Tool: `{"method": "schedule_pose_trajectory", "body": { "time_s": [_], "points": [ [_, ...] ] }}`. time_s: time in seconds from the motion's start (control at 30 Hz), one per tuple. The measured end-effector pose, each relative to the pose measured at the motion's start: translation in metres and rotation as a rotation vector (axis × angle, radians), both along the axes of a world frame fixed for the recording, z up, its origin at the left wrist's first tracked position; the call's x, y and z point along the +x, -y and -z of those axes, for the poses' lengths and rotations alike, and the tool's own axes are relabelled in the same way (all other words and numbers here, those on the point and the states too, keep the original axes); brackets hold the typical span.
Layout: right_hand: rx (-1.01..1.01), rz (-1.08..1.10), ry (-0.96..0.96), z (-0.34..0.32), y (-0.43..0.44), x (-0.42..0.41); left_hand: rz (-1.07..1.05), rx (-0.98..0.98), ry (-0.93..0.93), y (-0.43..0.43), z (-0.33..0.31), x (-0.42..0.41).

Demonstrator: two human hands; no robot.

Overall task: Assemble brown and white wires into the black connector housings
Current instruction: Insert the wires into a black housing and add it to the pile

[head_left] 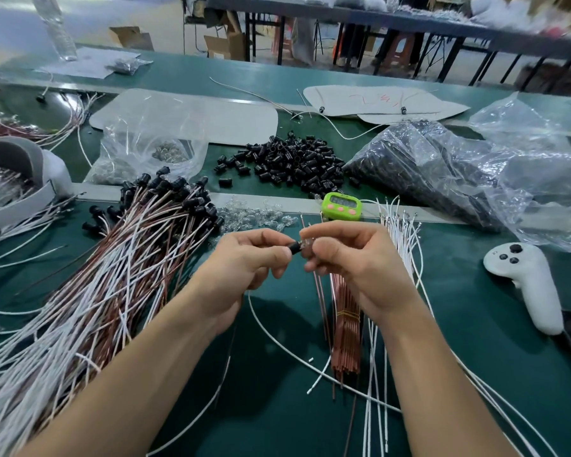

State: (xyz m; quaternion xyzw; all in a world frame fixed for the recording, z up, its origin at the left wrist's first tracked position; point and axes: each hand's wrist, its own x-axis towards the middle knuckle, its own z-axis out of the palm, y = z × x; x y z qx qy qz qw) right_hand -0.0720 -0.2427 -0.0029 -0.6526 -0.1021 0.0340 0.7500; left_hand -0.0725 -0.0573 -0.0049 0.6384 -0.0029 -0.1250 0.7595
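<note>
Above the green mat, my left hand (248, 258) pinches a black connector housing (294, 249). My right hand (346, 258) pinches a small clear part (305, 243) at the housing's right end. A white wire (271, 334) trails down from my left hand. Loose black housings (287, 163) lie heaped beyond my hands. A brown wire bundle (345, 328) and a white wire bundle (399, 232) lie under my right wrist. Finished brown and white wires with housings (112, 275) are piled at the left.
A green timer (341, 206) stands just behind my hands, next to clear parts (254, 217). A white handheld controller (528, 282) lies at the right. Plastic bags of black parts (442, 169) and of small parts (149, 150) sit further back.
</note>
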Motion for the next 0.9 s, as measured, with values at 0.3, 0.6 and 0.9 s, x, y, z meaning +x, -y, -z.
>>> {"method": "schedule_pose_trajectory", "body": {
  "time_s": [0.3, 0.6, 0.9],
  "points": [
    [0.146, -0.046, -0.187, -0.0013, -0.0051, -0.0031, 0.024, -0.003, 0.031, -0.0019, 0.0077, 0.0016],
    [-0.003, 0.08, -0.004, 0.0041, -0.002, -0.0003, 0.036, 0.02, -0.019, 0.0048, 0.0077, -0.0026],
    [0.002, 0.093, 0.009, 0.0031, -0.0072, -0.0042, -0.054, 0.094, 0.095, 0.0026, 0.0086, -0.0033]
  ]
}}
